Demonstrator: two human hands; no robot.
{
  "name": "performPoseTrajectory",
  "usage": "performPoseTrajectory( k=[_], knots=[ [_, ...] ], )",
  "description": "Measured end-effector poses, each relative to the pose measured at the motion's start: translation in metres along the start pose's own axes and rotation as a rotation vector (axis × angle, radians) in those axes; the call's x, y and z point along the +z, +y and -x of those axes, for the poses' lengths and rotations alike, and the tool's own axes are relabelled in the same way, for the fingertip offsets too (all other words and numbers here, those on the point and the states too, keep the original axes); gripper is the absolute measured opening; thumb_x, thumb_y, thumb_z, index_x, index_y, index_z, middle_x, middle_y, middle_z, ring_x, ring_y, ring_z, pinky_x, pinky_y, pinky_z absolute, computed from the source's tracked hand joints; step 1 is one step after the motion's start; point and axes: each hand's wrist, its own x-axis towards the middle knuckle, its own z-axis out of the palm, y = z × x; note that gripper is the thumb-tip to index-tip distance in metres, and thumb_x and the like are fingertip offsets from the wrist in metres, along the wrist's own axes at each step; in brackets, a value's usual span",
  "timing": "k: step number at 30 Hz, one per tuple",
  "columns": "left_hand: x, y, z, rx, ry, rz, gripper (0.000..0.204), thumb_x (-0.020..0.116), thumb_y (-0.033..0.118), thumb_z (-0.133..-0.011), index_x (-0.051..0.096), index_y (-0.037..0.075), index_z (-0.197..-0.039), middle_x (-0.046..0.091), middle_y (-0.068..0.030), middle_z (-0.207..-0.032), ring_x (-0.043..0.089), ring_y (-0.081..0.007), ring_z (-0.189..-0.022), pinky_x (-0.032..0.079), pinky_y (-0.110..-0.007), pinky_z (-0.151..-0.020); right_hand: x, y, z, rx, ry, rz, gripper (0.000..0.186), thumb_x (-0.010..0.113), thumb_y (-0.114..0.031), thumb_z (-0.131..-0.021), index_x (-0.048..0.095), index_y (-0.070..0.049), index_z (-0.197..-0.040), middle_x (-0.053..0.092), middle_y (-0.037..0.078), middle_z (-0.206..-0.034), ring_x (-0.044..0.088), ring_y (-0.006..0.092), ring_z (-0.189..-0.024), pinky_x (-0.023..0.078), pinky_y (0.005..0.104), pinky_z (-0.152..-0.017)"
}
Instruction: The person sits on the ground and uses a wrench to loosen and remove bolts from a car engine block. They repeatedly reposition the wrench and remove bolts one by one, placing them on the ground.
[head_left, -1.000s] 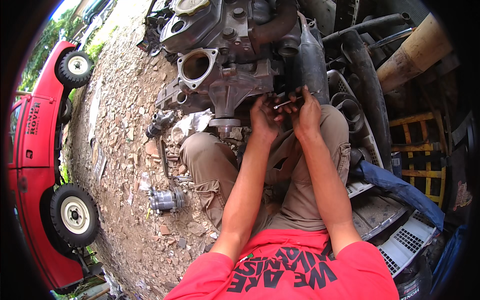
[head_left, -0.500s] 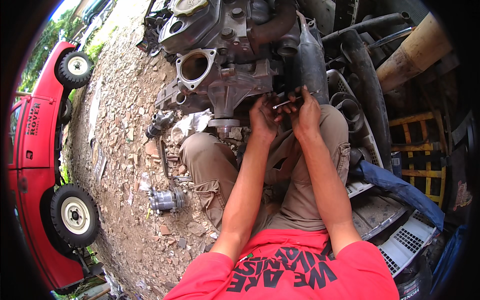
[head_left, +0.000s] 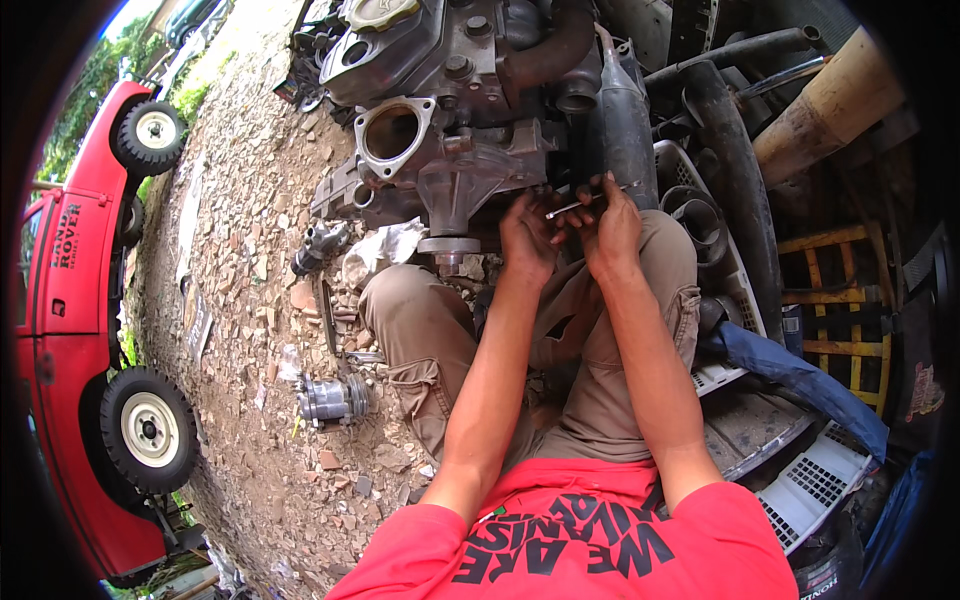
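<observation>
In front of me stands a large dark metal engine [head_left: 470, 190] with a round flange on its lower side. My right hand [head_left: 614, 238] is closed around a slim, shiny metal rod-like tool [head_left: 566, 209], possibly a wrench, its bright end pointing toward my left hand. Close beside it, my left hand [head_left: 530, 240] has its fingers curled at the engine's lower right corner. Shadow and the fingers themselves hide whatever the left hand grips. Both hands are above my knees, just below a dark grey metal cylinder [head_left: 625, 130].
Stony ground [head_left: 250, 280] lies to the left, with a silver cylindrical part [head_left: 332, 400], a dark metal fitting [head_left: 318, 247] and white plastic [head_left: 385, 250]. A red vehicle [head_left: 75, 290] stands farther left. Pipes, a bamboo pole [head_left: 830, 105] and a white crate [head_left: 815, 485] crowd the right.
</observation>
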Motion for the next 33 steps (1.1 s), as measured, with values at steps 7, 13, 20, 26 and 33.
performPoseTrajectory(
  k=[7, 13, 20, 26, 33],
  knots=[
    [-0.0043, 0.0016, -0.0031, -0.003, -0.016, -0.001, 0.03, 0.047, 0.032, -0.09, 0.053, 0.004, -0.1, 0.056, -0.0054, -0.089, 0.052, -0.0173, -0.067, 0.031, -0.023, -0.048, -0.0034, 0.002, -0.0028, 0.011, -0.018, -0.023, 0.023, 0.041, -0.025, -0.1, 0.047, -0.004, -0.094, 0.049, 0.006, -0.069, 0.041, 0.0139, -0.053, 0.043, 0.0318, -0.05],
    [-0.0059, 0.0008, -0.0043, -0.018, -0.061, 0.054, 0.03, 0.047, 0.031, -0.091, 0.053, 0.003, -0.1, 0.057, -0.0069, -0.09, 0.056, -0.0195, -0.069, 0.034, -0.023, -0.049, -0.0054, 0.0038, -0.0043, 0.013, -0.025, -0.029, 0.023, 0.041, -0.025, -0.1, 0.048, -0.004, -0.094, 0.049, 0.006, -0.068, 0.042, 0.0139, -0.053, 0.043, 0.0318, -0.05],
    [-0.0076, -0.0006, -0.0036, -0.032, -0.034, 0.057, 0.032, 0.046, 0.032, -0.092, 0.052, 0.003, -0.104, 0.058, -0.0074, -0.093, 0.056, -0.0192, -0.069, 0.034, -0.023, -0.049, -0.0029, 0.0041, -0.0028, 0.021, -0.018, -0.015, 0.024, 0.042, -0.026, -0.099, 0.047, -0.004, -0.093, 0.049, 0.006, -0.068, 0.042, 0.0148, -0.052, 0.046, 0.0335, -0.049],
    [-0.0075, -0.0005, -0.0042, -0.035, -0.034, 0.061, 0.032, 0.046, 0.033, -0.093, 0.051, 0.004, -0.105, 0.058, -0.007, -0.094, 0.053, -0.0173, -0.069, 0.034, -0.023, -0.049, -0.0016, 0.0018, -0.0006, 0.032, -0.013, -0.043, 0.023, 0.043, -0.027, -0.099, 0.047, -0.005, -0.093, 0.049, 0.007, -0.069, 0.042, 0.0156, -0.052, 0.046, 0.0335, -0.048],
    [-0.0064, 0.0, -0.0028, -0.056, -0.03, 0.063, 0.033, 0.046, 0.035, -0.092, 0.049, 0.004, -0.104, 0.057, -0.0073, -0.095, 0.052, -0.0169, -0.07, 0.033, -0.023, -0.049, -0.0049, 0.004, -0.0037, 0.027, -0.009, -0.04, 0.023, 0.043, -0.027, -0.099, 0.047, -0.005, -0.093, 0.049, 0.006, -0.069, 0.041, 0.0158, -0.052, 0.046, 0.0331, -0.048]
  ],
)
